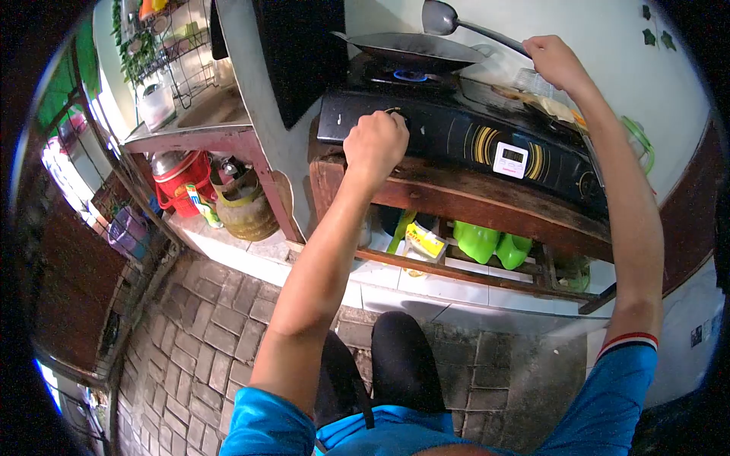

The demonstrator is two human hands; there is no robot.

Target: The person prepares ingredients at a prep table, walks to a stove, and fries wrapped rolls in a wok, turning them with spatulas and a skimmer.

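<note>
My left hand (376, 148) is closed round a stove knob (395, 112) on the front of the black gas stove (441, 129); the fingers cover most of it. A blue flame (411, 75) burns on the left burner, under a dark wok (414, 52). My right hand (559, 64) grips the end of the handle of a dark spatula (439, 17), held up at the right of the wok with its head above the far rim. On the stove front sits a white digital timer (510, 160).
Right of the wok, a wooden-handled utensil (513, 93) and pale items (555, 108) lie on the stove. Below the wooden stand (464, 201) are green containers (477, 242). A gas cylinder (245, 209) and red bucket (182, 182) stand left, below a sink (217, 110).
</note>
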